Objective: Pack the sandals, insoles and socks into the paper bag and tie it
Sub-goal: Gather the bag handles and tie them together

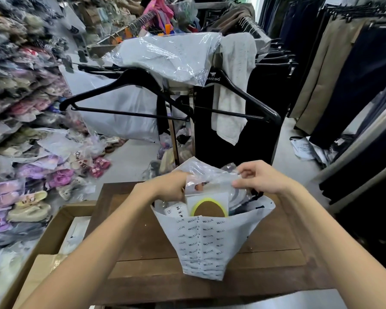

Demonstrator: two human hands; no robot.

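Head view: I see the white printed paper bag [204,241] standing open on the wooden table [143,237], directly below both hands. My left hand [172,186] grips the clear plastic packet [210,186] at its left edge, fingers curled behind it. The right hand [256,177] pinches the packet's right side, fingertips pressed together, and the packet sits half inside the bag's mouth.

The paper bag [206,241] hides most of what is inside it, so only the tops of the clear packets [212,181] stick out. The left hand [172,186] has its fingertips hidden behind a packet. The cardboard box [54,233] is cut off by the picture's bottom edge.
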